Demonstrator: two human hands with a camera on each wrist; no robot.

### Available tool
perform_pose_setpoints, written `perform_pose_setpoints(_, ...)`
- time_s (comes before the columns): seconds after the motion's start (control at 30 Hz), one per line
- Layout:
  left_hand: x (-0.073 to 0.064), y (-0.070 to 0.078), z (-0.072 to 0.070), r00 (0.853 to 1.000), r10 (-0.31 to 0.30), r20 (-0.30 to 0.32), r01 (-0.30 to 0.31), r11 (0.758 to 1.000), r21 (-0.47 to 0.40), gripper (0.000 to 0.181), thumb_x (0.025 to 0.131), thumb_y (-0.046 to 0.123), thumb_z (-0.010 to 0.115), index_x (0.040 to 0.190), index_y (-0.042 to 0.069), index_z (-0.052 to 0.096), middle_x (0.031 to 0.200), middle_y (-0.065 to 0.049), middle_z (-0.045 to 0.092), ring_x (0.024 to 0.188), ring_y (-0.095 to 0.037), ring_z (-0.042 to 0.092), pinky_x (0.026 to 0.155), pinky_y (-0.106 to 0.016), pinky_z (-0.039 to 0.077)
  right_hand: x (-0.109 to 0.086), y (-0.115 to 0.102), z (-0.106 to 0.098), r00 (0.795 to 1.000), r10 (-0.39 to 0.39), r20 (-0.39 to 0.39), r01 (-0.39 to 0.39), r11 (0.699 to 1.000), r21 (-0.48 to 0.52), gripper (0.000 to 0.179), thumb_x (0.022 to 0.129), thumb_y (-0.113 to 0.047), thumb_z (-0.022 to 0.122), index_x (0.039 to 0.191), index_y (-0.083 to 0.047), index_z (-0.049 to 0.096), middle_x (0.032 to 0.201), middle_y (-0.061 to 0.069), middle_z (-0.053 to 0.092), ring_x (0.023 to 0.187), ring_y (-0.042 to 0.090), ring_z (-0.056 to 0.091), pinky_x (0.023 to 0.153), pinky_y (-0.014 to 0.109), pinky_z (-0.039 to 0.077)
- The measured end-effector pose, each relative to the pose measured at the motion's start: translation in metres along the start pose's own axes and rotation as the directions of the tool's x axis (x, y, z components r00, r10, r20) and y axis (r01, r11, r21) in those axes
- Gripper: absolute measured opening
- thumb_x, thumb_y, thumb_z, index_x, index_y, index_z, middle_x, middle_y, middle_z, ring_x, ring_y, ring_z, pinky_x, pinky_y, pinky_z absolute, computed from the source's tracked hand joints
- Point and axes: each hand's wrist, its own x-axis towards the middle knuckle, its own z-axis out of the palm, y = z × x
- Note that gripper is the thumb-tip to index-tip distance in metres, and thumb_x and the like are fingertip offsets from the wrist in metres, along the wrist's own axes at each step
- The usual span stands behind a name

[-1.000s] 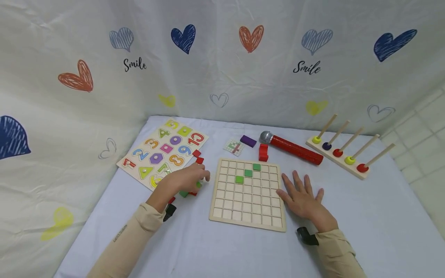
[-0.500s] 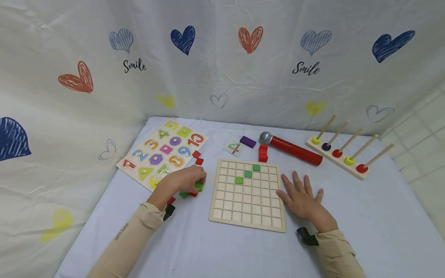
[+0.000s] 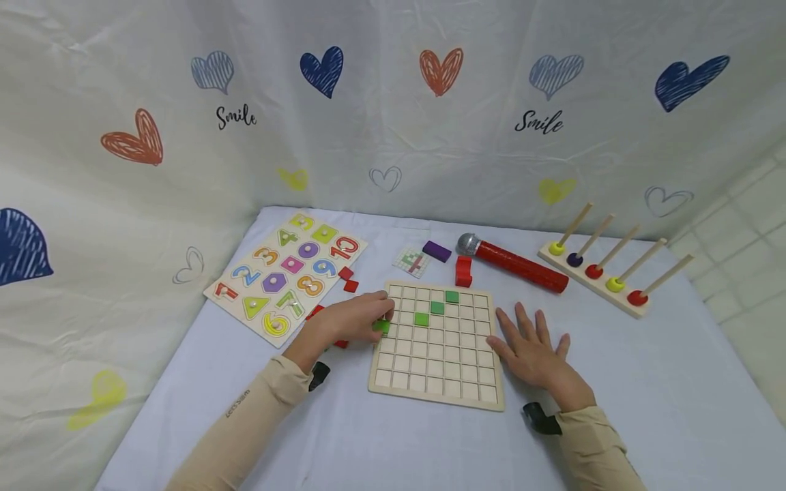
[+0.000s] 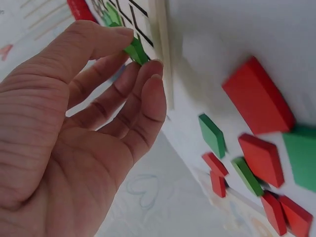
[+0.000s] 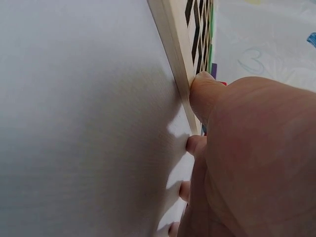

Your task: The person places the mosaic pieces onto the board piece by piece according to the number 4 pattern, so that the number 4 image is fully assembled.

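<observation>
My left hand [image 3: 353, 319] pinches a green square tile [image 4: 137, 50] between thumb and fingers, over the left edge of the wooden grid board [image 3: 436, 399]. Three green tiles [image 3: 421, 319] lie in a diagonal line in the board's upper cells. At the board's right side my right hand [image 3: 537, 354] lies flat with fingers spread. Its thumb [image 5: 210, 94] touches the board's rim in the right wrist view. Several loose red tiles [image 4: 259, 96] and green tiles [image 4: 212, 135] lie on the cloth left of the board, partly hidden by the left hand in the head view.
A number puzzle board [image 3: 288, 273] lies at the left. Behind the grid board are a small pattern card [image 3: 411, 262], a purple block [image 3: 437, 251], a red arch-shaped block [image 3: 463, 271] and a red toy microphone [image 3: 522, 266]. A peg stand with beads [image 3: 592, 281] is at the back right.
The left hand has picked up a green tile from the loose pile and moved right with it to the board's left edge. The right hand has stayed in place.
</observation>
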Motion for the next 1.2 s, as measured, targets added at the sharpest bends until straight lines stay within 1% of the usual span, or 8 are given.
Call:
perform_pose_setpoints(0.07,0.005,0.004,0.001,1.000,0.013,0.001,-0.013,1.000,0.010,0.021,0.097,0.010,0.076,0.114,0.008,0.064,0.107,-0.006,0.058,0.094,-0.016,0.052,0.082,-0.028,0.046,-0.001,-0.002,0.000,1.000,0.005,0.000,-0.005,1.000,0.002,0.097,0.102,-0.078,0.038,0.172,-0.016,0.014,0.178,0.025,-0.010,0.159,0.058,-0.020,0.110,0.085,-0.026)
perform_pose_setpoints(0.13,0.009,0.008,0.003,1.000,0.014,0.003,-0.014,1.000,0.009,0.021,0.098,0.010,0.076,0.115,0.009,0.064,0.108,-0.006,0.058,0.095,-0.016,0.053,0.081,-0.028,0.046,-0.002,-0.006,-0.002,1.000,0.011,0.011,-0.011,1.000,0.002,0.092,0.104,-0.072,0.041,0.172,-0.016,0.014,0.178,0.025,-0.010,0.159,0.058,-0.021,0.111,0.085,-0.025)
perform_pose_setpoints(0.37,0.023,0.018,0.014,0.999,0.044,0.017,-0.045,0.997,0.064,0.021,0.100,0.015,0.076,0.118,0.012,0.066,0.111,-0.003,0.059,0.098,-0.015,0.052,0.086,-0.028,0.048,-0.003,-0.007,-0.002,1.000,0.018,0.012,-0.018,1.000,-0.001,0.091,0.105,-0.069,0.042,0.172,-0.015,0.015,0.178,0.026,-0.010,0.159,0.058,-0.020,0.111,0.086,-0.024)
perform_pose_setpoints(0.6,0.029,0.022,0.020,0.999,0.050,-0.020,-0.049,0.997,0.063,0.019,0.097,0.016,0.080,0.112,0.011,0.068,0.108,-0.003,0.060,0.095,-0.015,0.052,0.086,-0.027,0.049,-0.004,-0.006,-0.001,1.000,0.016,0.017,-0.016,1.000,0.003,0.090,0.106,-0.069,0.042,0.172,-0.016,0.013,0.178,0.025,-0.011,0.159,0.058,-0.021,0.111,0.086,-0.025)
perform_pose_setpoints(0.7,0.028,0.022,0.019,0.999,0.033,-0.034,-0.031,0.998,0.058,0.019,0.097,0.016,0.080,0.111,0.010,0.068,0.109,-0.004,0.061,0.096,-0.016,0.053,0.088,-0.029,0.050,-0.003,-0.003,-0.001,1.000,0.012,0.010,-0.012,1.000,0.004,0.093,0.103,-0.074,0.040,0.173,-0.018,0.013,0.178,0.024,-0.011,0.159,0.057,-0.022,0.111,0.085,-0.026)
perform_pose_setpoints(0.83,0.021,0.019,0.016,0.999,0.007,-0.047,-0.004,0.998,0.057,0.022,0.100,0.020,0.078,0.119,0.011,0.069,0.116,-0.004,0.062,0.102,-0.017,0.056,0.093,-0.032,0.053,0.001,0.002,0.001,1.000,0.003,-0.007,-0.003,1.000,0.005,0.100,0.099,-0.084,0.035,0.173,-0.019,0.014,0.179,0.023,-0.010,0.160,0.057,-0.021,0.110,0.085,-0.026)
perform_pose_setpoints(0.97,0.012,0.014,0.010,0.998,0.009,-0.070,-0.006,0.999,0.036,0.025,0.100,0.018,0.076,0.123,0.010,0.070,0.120,-0.007,0.064,0.105,-0.019,0.057,0.096,-0.036,0.054,0.006,0.007,0.005,1.000,-0.004,-0.023,0.004,1.000,0.005,0.107,0.094,-0.090,0.031,0.172,-0.020,0.014,0.179,0.024,-0.009,0.160,0.058,-0.019,0.109,0.085,-0.027)
perform_pose_setpoints(1.2,-0.006,0.001,-0.004,0.994,-0.010,-0.105,0.012,1.000,0.018,0.026,0.101,0.014,0.074,0.126,0.010,0.070,0.125,-0.009,0.065,0.112,-0.022,0.058,0.101,-0.039,0.055,0.007,0.009,0.006,1.000,-0.007,-0.018,0.007,1.000,0.000,0.105,0.095,-0.089,0.032,0.173,-0.020,0.014,0.179,0.024,-0.009,0.159,0.059,-0.019,0.109,0.086,-0.026)
